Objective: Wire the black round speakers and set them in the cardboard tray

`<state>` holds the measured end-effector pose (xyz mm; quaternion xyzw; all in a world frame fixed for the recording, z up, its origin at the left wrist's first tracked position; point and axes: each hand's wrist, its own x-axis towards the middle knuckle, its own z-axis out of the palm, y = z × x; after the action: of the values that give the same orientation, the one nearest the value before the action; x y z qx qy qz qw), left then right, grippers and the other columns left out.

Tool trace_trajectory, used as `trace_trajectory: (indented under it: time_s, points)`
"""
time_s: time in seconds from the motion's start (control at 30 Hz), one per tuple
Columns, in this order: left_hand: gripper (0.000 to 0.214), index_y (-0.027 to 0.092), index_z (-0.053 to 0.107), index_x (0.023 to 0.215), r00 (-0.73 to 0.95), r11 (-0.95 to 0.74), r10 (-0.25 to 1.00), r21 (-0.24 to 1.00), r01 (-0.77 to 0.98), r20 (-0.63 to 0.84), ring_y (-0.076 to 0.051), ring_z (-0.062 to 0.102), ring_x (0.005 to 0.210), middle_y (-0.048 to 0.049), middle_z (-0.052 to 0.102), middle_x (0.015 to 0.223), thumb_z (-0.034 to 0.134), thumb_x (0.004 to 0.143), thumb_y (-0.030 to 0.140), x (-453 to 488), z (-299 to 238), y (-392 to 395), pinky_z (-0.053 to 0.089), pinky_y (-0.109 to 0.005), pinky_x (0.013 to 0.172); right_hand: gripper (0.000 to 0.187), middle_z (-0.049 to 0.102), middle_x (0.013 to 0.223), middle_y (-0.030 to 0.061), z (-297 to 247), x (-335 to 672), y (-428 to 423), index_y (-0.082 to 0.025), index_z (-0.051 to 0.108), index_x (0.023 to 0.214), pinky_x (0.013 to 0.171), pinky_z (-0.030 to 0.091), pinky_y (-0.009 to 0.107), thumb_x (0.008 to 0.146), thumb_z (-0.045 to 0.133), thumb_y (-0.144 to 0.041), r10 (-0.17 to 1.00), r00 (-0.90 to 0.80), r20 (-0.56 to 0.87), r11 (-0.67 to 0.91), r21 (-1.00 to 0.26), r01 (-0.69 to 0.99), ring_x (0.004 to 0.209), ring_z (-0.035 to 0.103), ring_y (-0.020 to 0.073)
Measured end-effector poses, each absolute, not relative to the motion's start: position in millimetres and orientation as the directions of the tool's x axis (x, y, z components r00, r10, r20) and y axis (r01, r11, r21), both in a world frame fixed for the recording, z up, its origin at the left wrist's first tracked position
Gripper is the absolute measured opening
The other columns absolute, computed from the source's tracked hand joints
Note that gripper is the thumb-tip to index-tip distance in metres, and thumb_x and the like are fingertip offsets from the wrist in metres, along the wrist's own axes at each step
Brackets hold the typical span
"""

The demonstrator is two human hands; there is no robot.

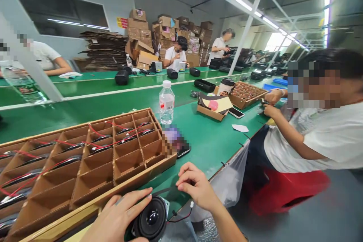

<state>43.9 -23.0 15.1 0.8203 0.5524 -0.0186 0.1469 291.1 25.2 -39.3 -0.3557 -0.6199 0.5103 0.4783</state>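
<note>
My left hand [117, 217] grips a round black speaker [151, 217] at the bottom edge of the view, its cone facing up. My right hand [195, 185] is closed in a pinch on a thin dark strip [167, 190] that runs toward the speaker's rim. A red and black wire [181, 217] hangs from the speaker's side. Just beyond my hands lies a cardboard divider tray [136, 183] whose far and left cells hold speakers with red wires, while the near cells are vacant.
A water bottle [166, 103] and a phone [181, 147] stand on the green bench [210, 140]. A plastic bag [232, 176] hangs from its edge. A seated co-worker [320, 136] works at my right beside another tray [246, 94]. Other people sit at the far benches.
</note>
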Motion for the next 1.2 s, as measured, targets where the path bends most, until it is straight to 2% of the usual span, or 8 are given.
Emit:
trace_trajectory:
  time_s: [0.13,0.33,0.4,0.57,0.67,0.83,1.07,1.2]
  points:
    - [0.064,0.038,0.049,0.131,0.389,-0.311,0.865,0.270,0.911,-0.317,-0.029,0.048,0.125,-0.0017,0.046,0.140,0.069,0.071,0.048,46.5,22.0,-21.0,0.036,-0.050,0.108,0.009,0.052,0.087,0.0041,-40.7,295.9,22.1,-0.019,0.074,0.073,0.055,0.035,0.019,0.075,0.072,-0.027,0.920,-0.316,0.232,0.238,-0.971,-0.021,0.063,0.045,0.0082]
    - [0.076,0.040,0.047,0.134,0.489,-0.448,0.866,0.277,0.850,-0.103,-0.026,0.055,0.113,-0.0038,0.051,0.136,0.073,0.065,0.059,32.8,-11.9,-20.0,0.046,-0.039,0.097,0.006,0.053,0.088,0.0044,-39.0,300.6,14.1,-0.020,0.075,0.073,0.057,0.038,0.019,0.076,0.070,-0.021,0.924,-0.319,0.211,0.241,-0.969,0.054,0.067,0.049,0.0093]
    - [0.079,0.040,0.045,0.134,0.513,-0.475,0.854,0.273,0.836,-0.083,-0.025,0.056,0.110,-0.0045,0.052,0.134,0.073,0.063,0.060,31.4,-19.0,-18.7,0.047,-0.037,0.096,0.006,0.054,0.088,0.0046,-39.4,301.5,11.2,-0.020,0.075,0.074,0.058,0.039,0.019,0.077,0.071,-0.022,0.920,-0.324,0.218,0.255,-0.964,0.076,0.069,0.051,0.0101]
    - [0.085,0.042,0.046,0.132,0.503,-0.460,0.848,0.240,0.855,-0.166,-0.027,0.056,0.109,-0.0038,0.053,0.133,0.081,0.055,0.054,39.3,-15.0,-13.1,0.047,-0.039,0.096,0.014,0.055,0.088,0.0056,-39.7,302.5,5.2,-0.018,0.075,0.074,0.058,0.040,0.020,0.081,0.071,-0.030,0.904,-0.342,0.257,0.320,-0.937,0.139,0.071,0.052,0.0110]
    - [0.084,0.043,0.046,0.132,0.477,-0.430,0.846,0.225,0.874,-0.236,-0.028,0.056,0.108,-0.0035,0.052,0.133,0.081,0.056,0.052,45.9,-6.1,-11.0,0.045,-0.042,0.097,0.024,0.056,0.088,0.0061,-38.1,302.7,2.6,-0.017,0.075,0.076,0.057,0.040,0.020,0.084,0.067,-0.038,0.883,-0.369,0.290,0.370,-0.914,0.167,0.068,0.052,0.0106]
    - [0.082,0.040,0.048,0.131,0.476,-0.433,0.838,0.207,0.877,-0.266,-0.026,0.057,0.105,-0.0061,0.055,0.129,0.082,0.057,0.043,55.5,13.8,-11.0,0.046,-0.040,0.094,0.034,0.057,0.087,0.0065,-35.8,302.8,-1.0,-0.018,0.074,0.077,0.060,0.043,0.022,0.088,0.061,-0.047,0.851,-0.392,0.351,0.456,-0.863,0.218,0.070,0.054,0.0119]
    - [0.074,0.044,0.047,0.129,0.408,-0.369,0.835,0.175,0.913,-0.369,-0.028,0.058,0.104,-0.0038,0.056,0.129,0.079,0.062,0.035,70.0,44.1,-9.3,0.048,-0.043,0.092,0.031,0.058,0.086,0.0061,-33.3,301.0,-5.0,-0.018,0.073,0.078,0.065,0.046,0.022,0.089,0.060,-0.044,0.811,-0.428,0.399,0.524,-0.821,0.227,0.072,0.055,0.0120]
    - [0.073,0.042,0.046,0.130,0.401,-0.365,0.810,0.167,0.916,-0.428,-0.029,0.056,0.109,-0.0049,0.054,0.131,0.077,0.065,0.033,76.1,50.2,-9.2,0.044,-0.045,0.098,0.024,0.058,0.086,0.0054,-29.7,298.8,-6.5,-0.017,0.072,0.078,0.065,0.046,0.021,0.089,0.061,-0.036,0.794,-0.443,0.417,0.550,-0.802,0.233,0.071,0.055,0.0111]
